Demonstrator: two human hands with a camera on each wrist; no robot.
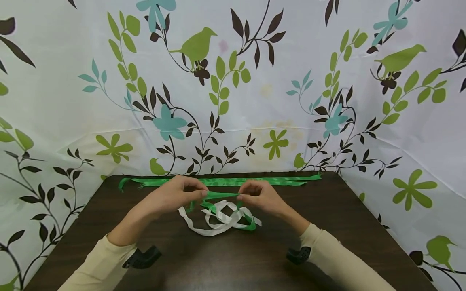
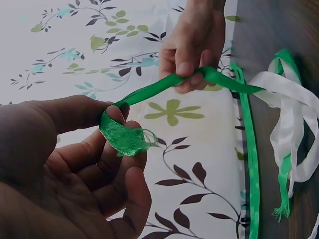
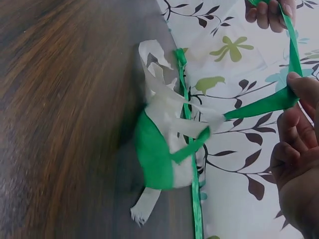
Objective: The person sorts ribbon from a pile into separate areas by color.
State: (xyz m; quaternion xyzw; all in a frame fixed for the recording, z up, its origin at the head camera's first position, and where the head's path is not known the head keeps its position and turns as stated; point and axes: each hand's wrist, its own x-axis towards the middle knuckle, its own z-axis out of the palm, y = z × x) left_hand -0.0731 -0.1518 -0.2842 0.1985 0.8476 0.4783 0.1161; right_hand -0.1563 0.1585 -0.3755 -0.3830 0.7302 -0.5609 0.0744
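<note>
A green ribbon [image 1: 220, 195] is stretched between both hands above the table. My left hand [image 1: 178, 192] pinches it near one frayed end, which hangs over the fingers in the left wrist view. With thumb and fingertips my right hand [image 1: 263, 198] pinches the same ribbon further along. From the right hand the green ribbon runs down to a loose, looped bundle of white ribbon [image 1: 227, 220] with green parts in it. In the right wrist view a wide green stretch [image 3: 154, 152] of the bundle hangs against the white ribbon.
Along the far edge of the dark wooden table [image 1: 225, 258] lie long green ribbons [image 1: 251, 181]. Behind it hangs a white cloth [image 1: 233, 81] printed with leaves, birds and flowers. Dark devices [image 1: 142, 258] are strapped at both wrists.
</note>
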